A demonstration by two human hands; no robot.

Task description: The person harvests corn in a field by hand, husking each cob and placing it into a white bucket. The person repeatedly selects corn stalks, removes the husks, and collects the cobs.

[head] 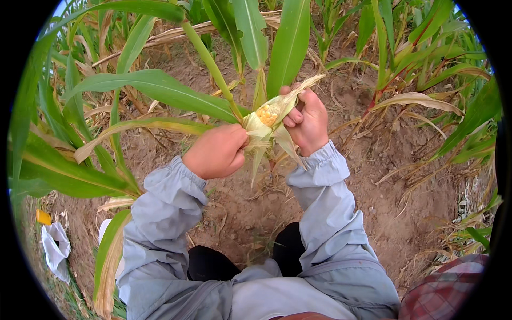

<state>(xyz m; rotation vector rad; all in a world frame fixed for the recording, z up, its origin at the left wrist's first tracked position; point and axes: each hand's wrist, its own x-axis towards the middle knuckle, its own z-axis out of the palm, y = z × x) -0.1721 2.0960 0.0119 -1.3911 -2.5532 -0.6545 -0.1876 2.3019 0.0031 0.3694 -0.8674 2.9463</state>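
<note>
An ear of corn with yellow kernels showing sits among pale, partly peeled husk leaves in front of me. It joins a green corn stalk close to my left hand. My left hand is closed on the husk at the ear's lower left side. With curled fingers, my right hand grips the husk on the ear's right, near its dry, pointed tip. Some kernels are hidden by husk. Loose husk strips hang down between my hands.
Long green corn leaves cross in front at left, and more corn plants stand at right. Bare brown soil lies below. A white sack and a yellow object lie at far left. Red plaid cloth shows at lower right.
</note>
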